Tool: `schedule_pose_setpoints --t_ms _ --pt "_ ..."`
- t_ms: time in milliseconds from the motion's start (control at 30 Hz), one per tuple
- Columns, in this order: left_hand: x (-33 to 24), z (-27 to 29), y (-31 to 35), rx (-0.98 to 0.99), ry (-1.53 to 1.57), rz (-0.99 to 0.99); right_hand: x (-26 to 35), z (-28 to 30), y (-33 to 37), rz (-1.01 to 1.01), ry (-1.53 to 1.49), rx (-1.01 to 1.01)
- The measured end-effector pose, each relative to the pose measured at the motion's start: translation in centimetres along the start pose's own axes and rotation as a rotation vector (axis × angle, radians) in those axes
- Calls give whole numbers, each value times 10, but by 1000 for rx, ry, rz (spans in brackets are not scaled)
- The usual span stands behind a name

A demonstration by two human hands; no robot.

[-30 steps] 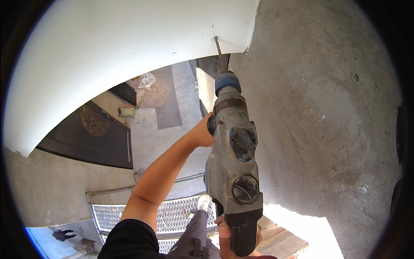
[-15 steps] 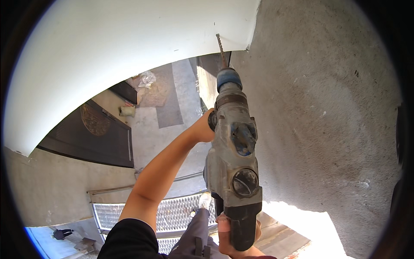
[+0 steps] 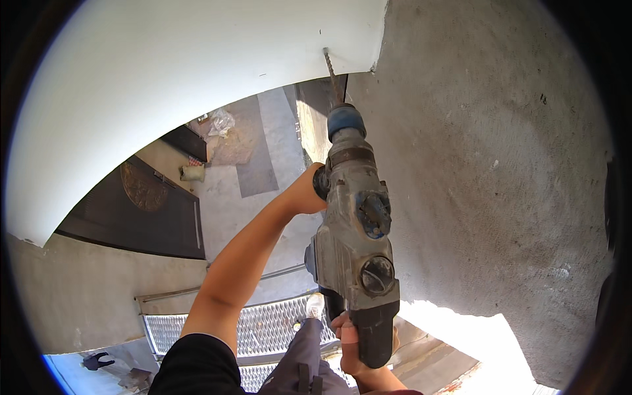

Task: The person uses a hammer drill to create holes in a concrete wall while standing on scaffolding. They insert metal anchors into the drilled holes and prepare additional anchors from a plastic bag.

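A worn grey rotary hammer drill [image 3: 355, 217] points upward and away from me. The tip of its long spiral drill bit [image 3: 333, 76] meets a white surface [image 3: 217, 52] near that surface's lower right corner; whether it has entered cannot be made out. My left hand [image 3: 308, 189] is closed around the side handle [image 3: 320, 182] just behind the blue chuck collar [image 3: 346, 119]. At the bottom, my right hand [image 3: 352, 349] wraps the black rear grip [image 3: 375, 332], its fingers partly hidden by the drill body.
A rough grey wall [image 3: 487, 171] rises close on the right. I stand on a perforated metal platform [image 3: 263, 324] with a shoe [image 3: 315, 305] showing. Far below are a dark door [image 3: 138, 207], a grey floor [image 3: 224, 217] and a pale sack [image 3: 192, 173].
The drill's rear has swung slightly right and up in view, tilting it a little more to the left at the bit. Both hands keep their hold, and the bit tip stays at the white surface.
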State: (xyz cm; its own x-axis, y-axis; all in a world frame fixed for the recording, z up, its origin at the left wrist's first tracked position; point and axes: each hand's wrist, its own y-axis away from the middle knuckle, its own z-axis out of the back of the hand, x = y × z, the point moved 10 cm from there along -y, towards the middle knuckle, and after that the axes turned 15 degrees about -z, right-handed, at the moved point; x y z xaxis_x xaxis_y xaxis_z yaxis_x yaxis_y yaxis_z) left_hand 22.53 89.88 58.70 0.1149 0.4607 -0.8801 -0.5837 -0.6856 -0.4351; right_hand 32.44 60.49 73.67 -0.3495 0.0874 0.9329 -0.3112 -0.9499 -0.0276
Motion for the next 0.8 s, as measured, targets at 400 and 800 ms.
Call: schedule_pose_setpoints --t_ms 400,800 --pt "-42 -9 -15 -18 70 100 -42 5 -8 -99 -305 24" --pt "-80 -12 -23 -104 -269 196 -67 36 -30 -228 -712 -8"
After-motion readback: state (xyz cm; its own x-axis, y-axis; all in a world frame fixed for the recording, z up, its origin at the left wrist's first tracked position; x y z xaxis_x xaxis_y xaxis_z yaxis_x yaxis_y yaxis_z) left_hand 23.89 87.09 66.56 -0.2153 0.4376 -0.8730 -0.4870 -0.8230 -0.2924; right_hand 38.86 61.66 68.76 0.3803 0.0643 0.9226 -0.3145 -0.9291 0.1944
